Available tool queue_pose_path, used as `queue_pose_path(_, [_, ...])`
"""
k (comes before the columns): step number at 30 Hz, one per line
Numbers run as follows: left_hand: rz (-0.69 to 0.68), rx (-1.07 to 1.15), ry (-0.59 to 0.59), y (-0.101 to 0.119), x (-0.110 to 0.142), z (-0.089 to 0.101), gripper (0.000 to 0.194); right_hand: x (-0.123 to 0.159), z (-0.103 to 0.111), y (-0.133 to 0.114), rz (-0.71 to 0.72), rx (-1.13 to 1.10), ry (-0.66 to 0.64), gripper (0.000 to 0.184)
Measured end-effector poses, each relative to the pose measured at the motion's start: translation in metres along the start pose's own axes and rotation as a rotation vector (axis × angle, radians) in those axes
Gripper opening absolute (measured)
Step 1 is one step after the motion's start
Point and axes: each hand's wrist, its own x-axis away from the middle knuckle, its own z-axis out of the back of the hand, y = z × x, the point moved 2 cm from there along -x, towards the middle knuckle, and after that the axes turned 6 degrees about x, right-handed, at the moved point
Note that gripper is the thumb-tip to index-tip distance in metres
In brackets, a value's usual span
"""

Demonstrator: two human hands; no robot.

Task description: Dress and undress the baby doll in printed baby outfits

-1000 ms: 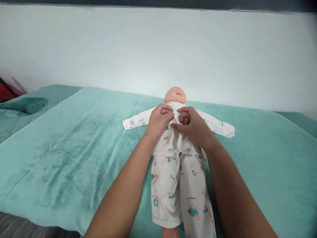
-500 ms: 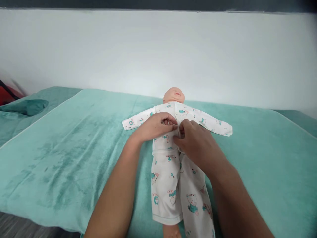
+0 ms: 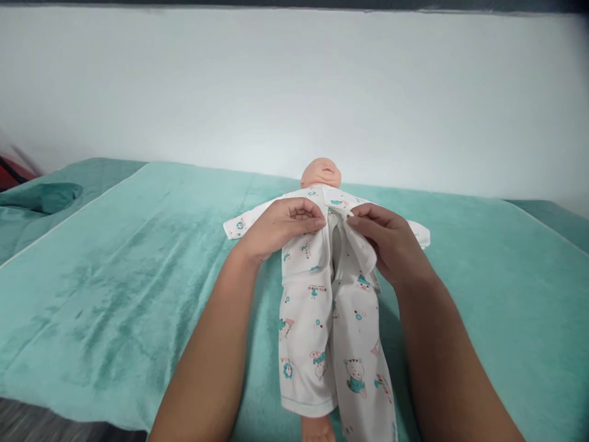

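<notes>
A baby doll (image 3: 321, 174) lies on its back in white printed clothes, its head toward the wall. My left hand (image 3: 289, 226) pinches the front edge of the doll's shirt (image 3: 299, 255) at the chest, on the left side of the opening. The other front flap is lifted and folded outward in the fingers of my right hand (image 3: 384, 236). Between the hands the shirt front gapes open. Printed pants (image 3: 308, 344) cover the legs, and one bare foot (image 3: 318, 428) shows below the left pant leg.
A teal velvety cover (image 3: 138, 276) spreads under the doll. Behind it rises a white wall (image 3: 276, 86). A bunched teal cloth (image 3: 43, 197) lies at the far left, near a red and black item (image 3: 13, 174). Dark floor (image 3: 46, 423) shows at the lower left.
My right hand has moved right, away from my left hand, drawing the shirt's right flap outward. The front, which was together, now gapes. My left hand stays at the chest.
</notes>
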Motion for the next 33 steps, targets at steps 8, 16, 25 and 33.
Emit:
queue_pose_path(8, [0.064, 0.096, -0.004, -0.004, -0.001, -0.006, 0.012, -0.001, -0.006, 0.005, -0.02, 0.049, -0.047, 0.027])
queue_pose_path(16, [0.077, 0.075, -0.014, -0.004, -0.001, -0.004, 0.011, 0.001, -0.006, 0.001, -0.014, 0.101, -0.103, 0.032])
queue_pose_path(25, [0.076, 0.03, -0.008, -0.006, -0.004, -0.009, 0.021, 0.003, -0.011, -0.003, -0.011, 0.223, -0.138, 0.032])
queue_pose_path(33, [0.147, 0.081, 0.009, -0.007, -0.003, -0.01, 0.026, 0.007, -0.014, -0.007, 0.061, 0.393, -0.15, 0.031])
